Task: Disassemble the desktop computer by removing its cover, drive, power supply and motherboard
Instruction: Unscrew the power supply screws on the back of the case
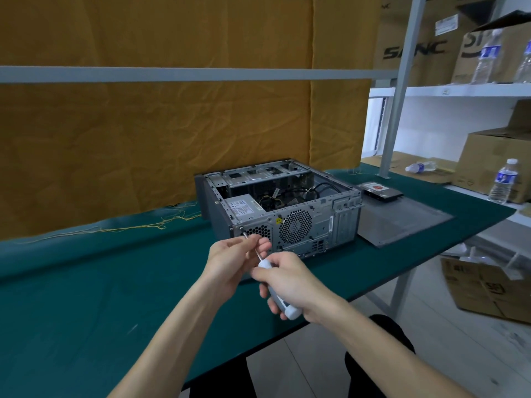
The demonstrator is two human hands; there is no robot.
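The grey desktop case lies on its side on the green table, open on top, its rear panel facing me. Inside at the near left sits the power supply, with cables behind it. My right hand grips the white handle of a screwdriver. Its thin shaft points up-left to a screw at the rear panel's top-left corner. My left hand pinches the shaft just below the tip. The removed cover lies flat to the right of the case, and a removed drive lies behind it.
The green-covered table ends at my knees and on the right. A yellow cloth hangs behind it under a grey bar. Shelves at the right hold cardboard boxes and water bottles. More boxes stand on the floor.
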